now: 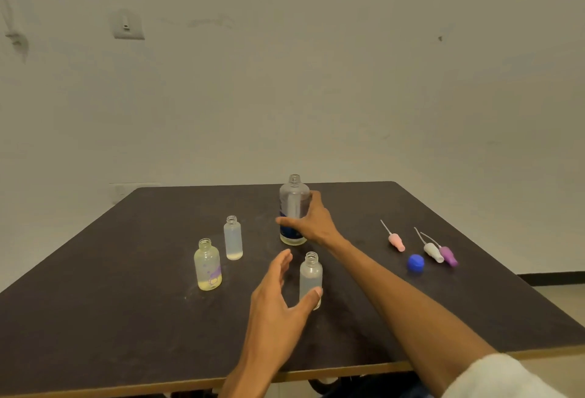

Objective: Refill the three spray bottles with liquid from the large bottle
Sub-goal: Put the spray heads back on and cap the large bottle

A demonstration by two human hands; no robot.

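The dark table (126, 318) fills the lower frame, and at its centre the right hand (311, 223) grips the uncapped large bottle (294, 204), which stands upright. Below it, the left hand (278, 299) is spread wide, its thumb touching the nearest small bottle (311, 274). Two more open small bottles (207, 266) (233, 239) stand at centre left.

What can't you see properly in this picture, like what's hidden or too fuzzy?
- Head view: the large bottle's label is partly covered by the right hand that grips it, and is too small to read.
- The nearest spray bottle's base sits behind the left hand's thumb.
- The table's near corners are cut off by the frame edges.
- The liquid level in the large bottle is too faint to judge.
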